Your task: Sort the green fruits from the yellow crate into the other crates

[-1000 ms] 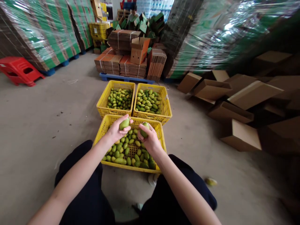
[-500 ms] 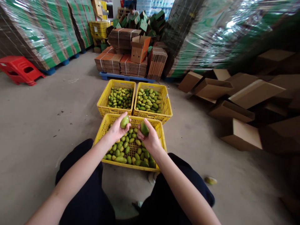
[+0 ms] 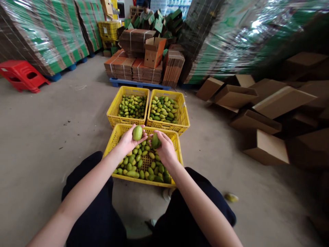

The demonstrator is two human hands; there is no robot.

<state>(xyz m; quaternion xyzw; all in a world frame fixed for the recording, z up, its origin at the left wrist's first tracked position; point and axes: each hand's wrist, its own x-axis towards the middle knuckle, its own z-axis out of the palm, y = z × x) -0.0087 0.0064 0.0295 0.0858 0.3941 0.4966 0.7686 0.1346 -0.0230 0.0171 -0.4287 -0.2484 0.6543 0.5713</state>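
Observation:
Above the near yellow crate [image 3: 144, 182], my left hand [image 3: 128, 141] holds a light green mango [image 3: 137, 133] in upturned fingers. A darker green mango [image 3: 155, 141] is gripped in my right hand [image 3: 166, 148], a short way to the right. The two hands are close together but apart. Many green and yellowish mangoes [image 3: 132, 174] lie in the near crate beneath them, and its perforated floor shows in the middle.
Behind stand two more mango-filled crates, a left crate [image 3: 110, 116] and a right crate [image 3: 185, 120]. Flattened cartons [image 3: 120, 67] are stacked on a blue pallet [image 3: 138, 84]. Open boxes [image 3: 267, 147] lie right, a red stool [image 3: 24, 75] left. One mango [image 3: 231, 197] rests on the floor.
My left hand has turned its palm up and opened its fingers somewhat under its mango. My right hand has shifted slightly left and tilted its mango.

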